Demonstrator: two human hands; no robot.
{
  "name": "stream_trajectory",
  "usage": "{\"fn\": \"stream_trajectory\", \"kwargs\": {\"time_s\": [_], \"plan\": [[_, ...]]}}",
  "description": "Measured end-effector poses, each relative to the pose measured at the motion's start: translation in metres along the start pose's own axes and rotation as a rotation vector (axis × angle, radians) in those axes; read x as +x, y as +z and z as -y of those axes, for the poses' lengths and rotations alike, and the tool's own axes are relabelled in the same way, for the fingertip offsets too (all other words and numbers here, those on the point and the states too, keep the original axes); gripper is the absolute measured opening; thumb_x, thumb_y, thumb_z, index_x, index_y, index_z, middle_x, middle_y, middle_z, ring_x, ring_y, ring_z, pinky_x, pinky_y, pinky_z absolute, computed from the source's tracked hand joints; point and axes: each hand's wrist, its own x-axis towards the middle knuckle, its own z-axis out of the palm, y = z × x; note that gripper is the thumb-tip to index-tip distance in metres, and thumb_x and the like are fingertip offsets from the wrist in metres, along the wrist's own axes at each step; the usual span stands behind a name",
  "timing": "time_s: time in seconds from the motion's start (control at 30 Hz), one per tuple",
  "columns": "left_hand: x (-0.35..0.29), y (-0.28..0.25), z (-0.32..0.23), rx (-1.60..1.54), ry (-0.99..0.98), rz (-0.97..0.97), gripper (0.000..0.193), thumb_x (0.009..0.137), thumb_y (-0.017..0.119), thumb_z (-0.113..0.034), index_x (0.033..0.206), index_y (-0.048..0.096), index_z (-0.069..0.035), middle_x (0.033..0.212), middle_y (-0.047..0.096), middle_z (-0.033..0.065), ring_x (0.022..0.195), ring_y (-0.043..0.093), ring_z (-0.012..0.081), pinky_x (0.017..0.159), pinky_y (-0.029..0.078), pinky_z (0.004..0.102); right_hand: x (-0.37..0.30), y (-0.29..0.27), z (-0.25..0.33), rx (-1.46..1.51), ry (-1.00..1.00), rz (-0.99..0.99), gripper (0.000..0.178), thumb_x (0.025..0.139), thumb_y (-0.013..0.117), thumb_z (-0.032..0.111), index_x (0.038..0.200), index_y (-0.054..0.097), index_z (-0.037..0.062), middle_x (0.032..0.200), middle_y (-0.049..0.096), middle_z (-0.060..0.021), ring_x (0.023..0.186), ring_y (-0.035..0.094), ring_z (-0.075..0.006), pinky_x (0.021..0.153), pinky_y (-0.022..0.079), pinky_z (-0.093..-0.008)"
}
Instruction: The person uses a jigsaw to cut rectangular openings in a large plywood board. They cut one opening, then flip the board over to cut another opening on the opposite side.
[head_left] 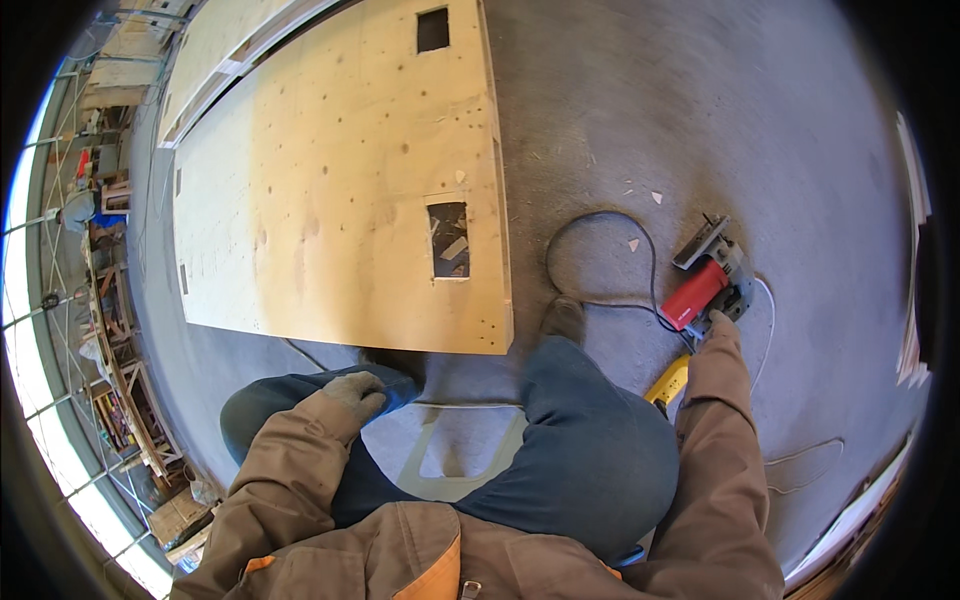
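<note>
My right hand (pixel 721 328), gloved in grey, is closed on the rear handle of a red, grey and black circular saw (pixel 697 294). The saw is low over the concrete floor to my right, its metal base plate toward the far side; whether it rests on the floor I cannot tell. My left hand (pixel 358 393), also gloved, lies on my left leg with its fingers loosely bent and nothing in it. In front of me stands a low, box-like plywood panel (pixel 340 190) with two rectangular cutouts. Through the nearer cutout (pixel 449 240), wood scraps show.
A black cable (pixel 575 222) loops on the floor between panel and saw. Beside my right forearm is a yellow power strip (pixel 668 380). Wood chips (pixel 634 244) lie near the saw. A pale stool (pixel 445 487) shows between my legs. Shelves with clutter (pixel 115 410) line the left.
</note>
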Motion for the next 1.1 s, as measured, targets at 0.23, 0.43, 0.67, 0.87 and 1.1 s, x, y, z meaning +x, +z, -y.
{"fn": "stream_trajectory", "kwargs": {"time_s": [0.23,0.43,0.67,0.87,1.1], "plan": [[-0.027,-0.003,0.007,0.034,-0.044,-0.024,0.032,0.087,0.065,-0.023,0.111,0.069,-0.003,0.106,0.069,0.0203,0.102,0.066,0.0366,0.091,0.052,0.0414,-0.091,0.032,0.009,0.151,0.093,0.143,0.030,0.082,0.067,0.015,0.106,0.058,-0.0006,0.087,0.065,-0.0141,0.076,0.065,-0.0318,0.069,0.054,-0.0454],[-0.044,-0.002,0.013,-0.013,0.097,-0.106,0.031,0.088,0.065,-0.023,0.111,0.068,-0.002,0.104,0.070,0.0205,0.102,0.066,0.0362,0.090,0.052,0.0418,-0.182,0.034,0.081,0.191,-0.171,0.429,0.011,0.077,0.065,0.010,0.083,0.059,0.0039,0.078,0.063,-0.0122,0.068,0.062,-0.0299,0.067,0.055,-0.0435],[-0.073,0.001,0.022,-0.028,0.272,-0.243,0.027,0.087,0.068,-0.022,0.107,0.070,-0.003,0.104,0.070,0.0199,0.101,0.066,0.0367,0.089,0.053,0.0418,-0.296,0.030,0.164,-0.016,-0.319,0.358,0.011,0.075,0.066,0.009,0.080,0.062,0.0014,0.063,0.060,-0.0129,0.053,0.059,-0.0291,0.055,0.054,-0.0431],[-0.099,0.000,0.039,-0.069,0.315,-0.272,0.028,0.088,0.067,-0.022,0.108,0.069,-0.003,0.099,0.071,0.0193,0.095,0.069,0.0342,0.086,0.054,0.0400,-0.435,0.002,0.208,-0.219,-0.647,0.368,0.009,0.073,0.068,0.004,0.079,0.064,-0.0006,0.061,0.061,-0.0135,0.048,0.059,-0.0279,0.047,0.051,-0.0444],[-0.120,0.005,0.056,-0.127,0.513,-0.372,0.030,0.089,0.065,-0.026,0.109,0.070,-0.005,0.106,0.071,0.0194,0.103,0.067,0.0374,0.090,0.052,0.0427,-0.591,-0.010,0.225,-0.210,-0.972,0.420,0.016,0.070,0.072,0.002,0.083,0.064,-0.0036,0.062,0.063,-0.0143,0.048,0.061,-0.0249,0.044,0.052,-0.0424]]}}
